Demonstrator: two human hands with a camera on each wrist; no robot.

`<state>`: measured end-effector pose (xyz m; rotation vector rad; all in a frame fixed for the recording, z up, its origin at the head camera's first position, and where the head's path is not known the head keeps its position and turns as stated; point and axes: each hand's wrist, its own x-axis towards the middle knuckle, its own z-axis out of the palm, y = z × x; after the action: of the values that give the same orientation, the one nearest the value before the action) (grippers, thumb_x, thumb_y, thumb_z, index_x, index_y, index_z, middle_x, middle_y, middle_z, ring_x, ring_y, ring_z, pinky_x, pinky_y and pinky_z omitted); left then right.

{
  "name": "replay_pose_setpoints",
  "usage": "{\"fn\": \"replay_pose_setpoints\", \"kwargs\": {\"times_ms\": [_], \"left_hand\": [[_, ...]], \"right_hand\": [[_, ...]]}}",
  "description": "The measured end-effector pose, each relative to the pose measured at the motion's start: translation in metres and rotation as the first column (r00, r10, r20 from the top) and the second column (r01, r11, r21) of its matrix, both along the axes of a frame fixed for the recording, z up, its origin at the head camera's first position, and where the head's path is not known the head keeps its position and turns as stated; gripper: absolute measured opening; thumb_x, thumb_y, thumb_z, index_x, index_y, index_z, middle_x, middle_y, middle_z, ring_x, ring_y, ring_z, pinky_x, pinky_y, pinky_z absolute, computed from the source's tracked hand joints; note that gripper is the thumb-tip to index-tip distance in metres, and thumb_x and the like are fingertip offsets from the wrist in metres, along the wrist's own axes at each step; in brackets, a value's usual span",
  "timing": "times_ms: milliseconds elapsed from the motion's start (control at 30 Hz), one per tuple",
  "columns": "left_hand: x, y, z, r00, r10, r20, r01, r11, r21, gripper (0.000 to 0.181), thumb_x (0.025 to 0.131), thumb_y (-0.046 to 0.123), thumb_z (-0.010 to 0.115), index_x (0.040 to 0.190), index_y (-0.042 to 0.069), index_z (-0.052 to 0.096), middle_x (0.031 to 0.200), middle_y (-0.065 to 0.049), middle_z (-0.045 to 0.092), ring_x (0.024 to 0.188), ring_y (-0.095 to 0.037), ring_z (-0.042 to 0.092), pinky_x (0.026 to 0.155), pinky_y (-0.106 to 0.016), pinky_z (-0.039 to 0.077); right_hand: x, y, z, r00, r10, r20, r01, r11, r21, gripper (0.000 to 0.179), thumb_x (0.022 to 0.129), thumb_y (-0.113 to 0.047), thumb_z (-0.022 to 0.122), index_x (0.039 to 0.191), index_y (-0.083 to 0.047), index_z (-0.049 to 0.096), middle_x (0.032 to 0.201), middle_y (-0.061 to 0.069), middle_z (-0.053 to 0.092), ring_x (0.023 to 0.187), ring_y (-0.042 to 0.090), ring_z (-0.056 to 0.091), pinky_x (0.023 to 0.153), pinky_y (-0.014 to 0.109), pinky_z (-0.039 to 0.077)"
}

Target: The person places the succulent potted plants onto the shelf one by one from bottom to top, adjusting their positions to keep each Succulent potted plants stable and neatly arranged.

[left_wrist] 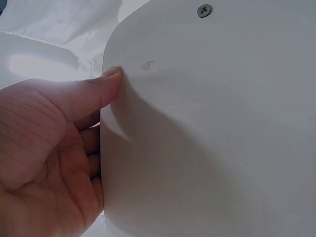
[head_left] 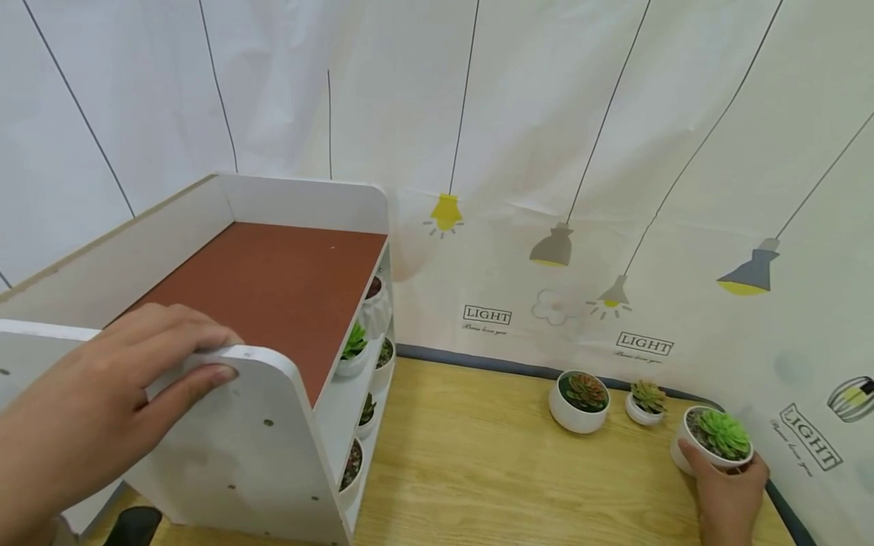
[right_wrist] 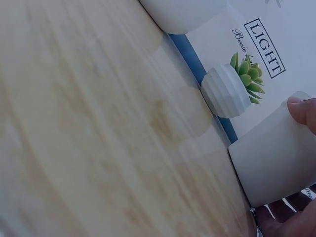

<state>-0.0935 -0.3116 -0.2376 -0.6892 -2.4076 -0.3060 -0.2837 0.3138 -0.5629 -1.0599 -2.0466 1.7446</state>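
My left hand grips the top edge of a white shelf unit's side panel, thumb on the outer face and fingers over the far side. In the left wrist view the thumb presses the panel near its rounded corner. At the right, my right hand holds a white pot with a bright green succulent; thumb and fingers reach round its sides. The pot's base is right at the tabletop in the right wrist view. To its left stand a small ribbed pot with a succulent and a larger round white pot.
The shelf unit has a brown top board and several potted succulents on its side shelves, among them a green one. The wooden table meets a printed wall sheet at the back. A dark object is at lower left.
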Motion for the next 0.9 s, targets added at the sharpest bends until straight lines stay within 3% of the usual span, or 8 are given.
{"fn": "replay_pose_setpoints", "kwargs": {"times_ms": [467, 900], "left_hand": [[-0.001, -0.003, -0.002, 1.000, -0.003, -0.009, 0.003, 1.000, 0.009, 0.033, 0.086, 0.011, 0.084, 0.114, 0.023, 0.071, 0.113, 0.015, 0.064, 0.106, 0.004, 0.050, 0.093, -0.004, 0.035], [0.000, -0.001, -0.002, 1.000, 0.002, -0.008, -0.001, 1.000, 0.013, 0.036, 0.084, 0.008, 0.085, 0.114, 0.022, 0.071, 0.113, 0.015, 0.064, 0.106, 0.004, 0.050, 0.092, -0.004, 0.035]], "right_hand": [[0.001, -0.001, 0.005, 1.000, -0.012, -0.026, 0.011, 1.000, -0.021, 0.119, 0.082, -0.042, 0.088, 0.165, -0.034, 0.004, 0.175, -0.001, 0.009, 0.162, 0.019, 0.014, 0.131, 0.040, 0.019], [0.004, -0.003, 0.012, 0.998, 0.004, -0.055, -0.005, 0.999, -0.034, 0.118, 0.082, -0.043, 0.088, 0.165, -0.035, 0.005, 0.174, -0.004, 0.009, 0.162, 0.018, 0.014, 0.131, 0.039, 0.019]]}}
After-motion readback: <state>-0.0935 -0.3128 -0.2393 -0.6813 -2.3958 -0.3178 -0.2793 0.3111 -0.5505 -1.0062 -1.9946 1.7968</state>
